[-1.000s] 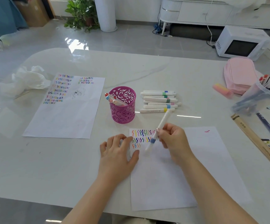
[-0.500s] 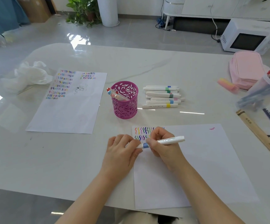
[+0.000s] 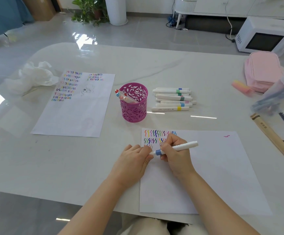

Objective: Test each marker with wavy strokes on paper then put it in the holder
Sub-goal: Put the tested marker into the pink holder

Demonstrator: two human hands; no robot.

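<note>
At near table edge, head view: right hand (image 3: 176,156) grips the marker (image 3: 182,146), fingers curled round the barrel just behind its blue band.
Marker pose: lies almost level above the paper (image 3: 214,175), tail end pointing right and slightly away, other end pointing left to the left hand (image 3: 132,160).
Left hand: palm down, straddling the paper's left edge, fingers loosely curled; fingertips meet the marker's left end. Pinching it or only touching, can't tell.
Marker tip: hidden where the hands meet, so capped or bare is unknown.
Paper: white sheet in front of the person, wavy strokes (image 3: 156,136) in several colours at the top-left corner, partly covered by the right hand; one small pink mark (image 3: 227,136) near the top-right.
Holder (image 3: 134,107): magenta cut-out cup, upright, beyond the paper's top-left corner, well apart from both hands; a few markers inside (image 3: 121,96) lean out over its left rim.
Loose markers (image 3: 171,99): white barrels stacked side by side just right of the holder, lying level.
Second sheet (image 3: 76,112): left of the holder, rows of strokes and a small sketch.
Far left: crumpled white wrap (image 3: 34,77).
Right side: pink pouch (image 3: 261,70), clear tub (image 3: 278,97) with pens, wooden ruler (image 3: 273,141).
Table (image 3: 87,167): glossy white.
</note>
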